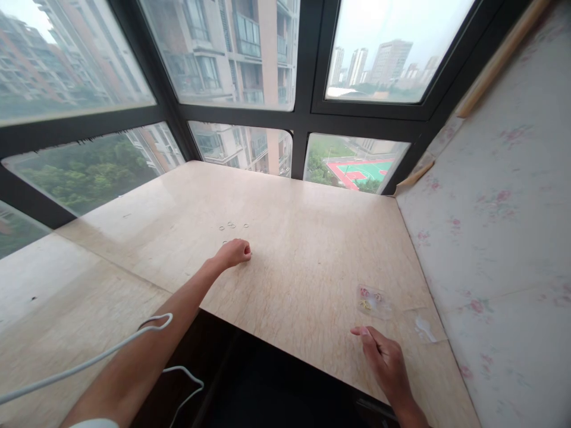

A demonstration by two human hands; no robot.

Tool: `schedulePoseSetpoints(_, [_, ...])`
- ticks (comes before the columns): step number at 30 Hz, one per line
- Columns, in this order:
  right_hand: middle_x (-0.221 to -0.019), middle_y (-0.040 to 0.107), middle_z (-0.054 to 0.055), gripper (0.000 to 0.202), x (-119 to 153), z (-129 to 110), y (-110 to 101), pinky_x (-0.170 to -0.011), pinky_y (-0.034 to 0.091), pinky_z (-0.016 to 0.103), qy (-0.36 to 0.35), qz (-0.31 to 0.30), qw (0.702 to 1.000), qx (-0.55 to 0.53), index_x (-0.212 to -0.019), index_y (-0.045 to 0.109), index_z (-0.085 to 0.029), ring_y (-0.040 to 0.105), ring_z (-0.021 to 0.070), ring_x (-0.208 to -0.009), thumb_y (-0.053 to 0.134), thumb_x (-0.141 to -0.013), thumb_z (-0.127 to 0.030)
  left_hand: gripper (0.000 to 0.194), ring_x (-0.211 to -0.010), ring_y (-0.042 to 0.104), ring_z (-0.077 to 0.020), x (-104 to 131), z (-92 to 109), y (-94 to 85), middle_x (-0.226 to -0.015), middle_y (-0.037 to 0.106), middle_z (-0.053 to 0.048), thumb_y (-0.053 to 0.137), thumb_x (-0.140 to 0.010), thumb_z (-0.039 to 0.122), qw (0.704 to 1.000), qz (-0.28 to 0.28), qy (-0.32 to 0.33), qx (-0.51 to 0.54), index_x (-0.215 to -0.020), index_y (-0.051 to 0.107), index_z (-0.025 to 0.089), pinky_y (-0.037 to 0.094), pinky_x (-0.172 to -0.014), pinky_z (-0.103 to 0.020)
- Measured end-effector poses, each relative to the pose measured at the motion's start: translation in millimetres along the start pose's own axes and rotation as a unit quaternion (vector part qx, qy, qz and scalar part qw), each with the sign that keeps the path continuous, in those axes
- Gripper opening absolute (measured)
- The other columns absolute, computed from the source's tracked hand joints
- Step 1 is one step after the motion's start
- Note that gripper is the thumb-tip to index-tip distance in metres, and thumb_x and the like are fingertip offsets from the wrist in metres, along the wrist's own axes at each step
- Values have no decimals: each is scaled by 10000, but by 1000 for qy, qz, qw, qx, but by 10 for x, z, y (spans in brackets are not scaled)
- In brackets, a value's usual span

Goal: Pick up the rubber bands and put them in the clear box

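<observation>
My left hand rests low over the wooden tabletop, its fingers closed in a pinch. A tiny pale edge shows at its fingertips, too small to name. Just beyond it lie several small thin rings, one ring a little apart from the others and another partly behind the hand. My right hand is over the front right of the table, thumb against the index finger, which points left; the other fingers are curled. Whatever it may hold is hidden. Beyond it sits a clear plastic box with small red, pink and yellow pieces in its compartments.
A small clear plastic bag lies by the flowered wall on the right. Dark-framed windows border the table's far side. A white cable crosses my left forearm. The table's front edge has a dark recess below.
</observation>
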State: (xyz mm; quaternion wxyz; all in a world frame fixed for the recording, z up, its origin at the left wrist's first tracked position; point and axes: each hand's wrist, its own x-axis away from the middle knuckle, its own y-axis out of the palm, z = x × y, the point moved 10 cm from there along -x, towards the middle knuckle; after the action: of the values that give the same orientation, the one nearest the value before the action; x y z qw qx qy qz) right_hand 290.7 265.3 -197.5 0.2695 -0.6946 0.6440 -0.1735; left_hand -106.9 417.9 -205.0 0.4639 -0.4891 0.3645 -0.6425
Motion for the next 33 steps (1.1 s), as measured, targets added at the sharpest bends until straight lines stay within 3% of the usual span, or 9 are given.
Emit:
schedulePoseSetpoints(6, [-472,443,-20,401,-14,-21,-1,-440,353,201,-3,1,1000,0,-846,702,-133,433,103,-414,407,-934,-391,123,-698,562,-157,11,136,12,-795,665,-45,550,-687,225,999,5,18,36,-717,651,163,346,-585,-242])
schedulePoseSetpoints(10, [-496,500,-5,412,-36,-61,-19,-462,378,203,-3,6,1000,-2,-826,705,-139,465,111,-434,399,-935,-391,119,-599,519,-115,-5,459,-55,-693,636,-23,563,-675,236,985,44,52,155,-692,644,152,363,-561,-223])
schedulePoseSetpoints(13, [-532,546,11,411,-53,-78,-21,-501,404,211,2,6,1000,-9,-834,710,-138,511,126,-477,396,-937,-382,126,-523,452,-86,-22,918,-86,-610,585,-8,576,-675,248,967,55,75,237,-692,640,141,328,-493,-198])
schedulePoseSetpoints(18, [-616,618,30,388,-64,-93,-24,-549,407,215,10,6,999,-40,-823,702,-140,571,132,-550,400,-942,-351,138,-477,384,-60,21,2049,7,-561,533,4,587,-706,249,925,16,154,347,-731,639,124,272,-441,-172])
schedulePoseSetpoints(23, [-574,582,13,377,-62,-50,-28,-534,361,217,30,9,998,-60,-804,697,-135,540,117,-524,417,-941,-347,144,-519,444,-73,128,3027,203,-670,607,-17,604,-748,260,899,-12,265,349,-811,652,140,345,-488,-190])
schedulePoseSetpoints(28, [-628,618,23,361,-64,-34,-34,-572,379,222,37,11,995,-93,-787,684,-136,579,130,-583,425,-937,-339,114,-569,526,-100,181,3504,420,-745,657,-21,603,-761,197,902,-17,333,274,-846,674,172,407,-570,-229])
schedulePoseSetpoints(33, [-585,583,8,351,-69,-56,-47,-556,368,221,34,11,994,-103,-773,677,-142,557,121,-549,429,-935,-331,116,-586,547,-108,182,3646,545,-761,668,-13,603,-769,180,904,-39,337,258,-854,682,184,394,-553,-227])
